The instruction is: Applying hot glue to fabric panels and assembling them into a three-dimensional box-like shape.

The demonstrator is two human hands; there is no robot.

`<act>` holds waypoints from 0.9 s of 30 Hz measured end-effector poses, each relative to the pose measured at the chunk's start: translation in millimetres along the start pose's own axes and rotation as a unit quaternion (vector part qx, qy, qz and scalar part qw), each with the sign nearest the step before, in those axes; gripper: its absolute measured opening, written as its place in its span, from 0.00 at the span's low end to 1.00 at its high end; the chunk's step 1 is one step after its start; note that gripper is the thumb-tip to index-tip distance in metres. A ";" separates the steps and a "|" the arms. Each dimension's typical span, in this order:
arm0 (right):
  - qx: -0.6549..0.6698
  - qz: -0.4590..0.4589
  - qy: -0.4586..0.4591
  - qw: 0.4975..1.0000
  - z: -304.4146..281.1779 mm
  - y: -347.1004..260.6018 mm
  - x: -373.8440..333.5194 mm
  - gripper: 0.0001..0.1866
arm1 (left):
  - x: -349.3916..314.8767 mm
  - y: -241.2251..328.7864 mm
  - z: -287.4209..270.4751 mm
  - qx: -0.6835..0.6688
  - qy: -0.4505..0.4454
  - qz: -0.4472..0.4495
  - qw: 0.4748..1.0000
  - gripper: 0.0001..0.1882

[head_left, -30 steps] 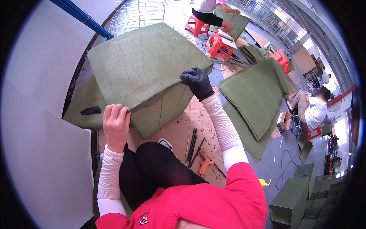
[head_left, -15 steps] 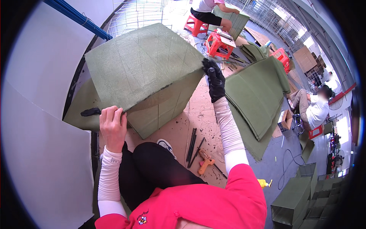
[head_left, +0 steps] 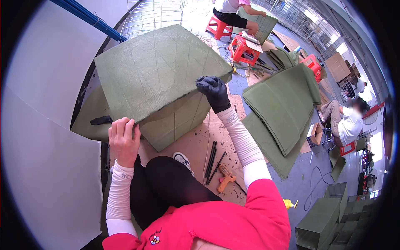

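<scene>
A large green box (head_left: pixel 146 71) of mesh-like sheet stands tilted before me, with a dark line along the near edge of its upper face. My left hand (head_left: pixel 124 141), bare, is closed on its near left corner, thumb at the edge. At the right part of that dark edge is my right hand (head_left: pixel 213 93) in a black glove. Its fingers are curled together against the edge; whether anything is inside them is hidden. A crumpled black cloth-like piece (head_left: pixel 101 120) lies just left of my left hand, on a green sheet (head_left: pixel 85 110).
On the cardboard floor cover lie an orange glue gun (head_left: pixel 226 180) and several black sticks (head_left: pixel 211 161). Folded green sheets (head_left: pixel 279 108) are at right, green boxes (head_left: pixel 318 221) lower right. Red stools (head_left: pixel 243 50) and a seated person (head_left: pixel 235 16) are beyond; another person (head_left: pixel 348 121) sits right.
My right hand has moved left and nearer along the box's dark edge, away from its far right corner. My left hand stays at the near left corner. The view has shifted slightly.
</scene>
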State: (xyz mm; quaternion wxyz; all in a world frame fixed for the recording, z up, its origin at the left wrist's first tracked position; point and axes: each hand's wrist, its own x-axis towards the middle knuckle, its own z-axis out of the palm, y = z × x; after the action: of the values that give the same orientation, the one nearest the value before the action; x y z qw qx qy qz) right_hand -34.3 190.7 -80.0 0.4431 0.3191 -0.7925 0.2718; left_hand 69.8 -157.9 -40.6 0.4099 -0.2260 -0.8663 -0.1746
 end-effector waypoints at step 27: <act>0.042 -0.010 -0.111 0.993 83.5 -204.4 45.8 0.48 | -14.7 -27.1 8.8 -0.207 0.005 -0.063 0.976 0.29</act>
State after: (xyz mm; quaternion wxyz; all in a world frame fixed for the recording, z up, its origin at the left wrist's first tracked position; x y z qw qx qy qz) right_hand 55.6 -13.6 -48.0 0.3409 0.3734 -0.8217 0.2631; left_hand 58.0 -179.9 -60.6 0.3465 -0.2501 -0.8217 -0.3771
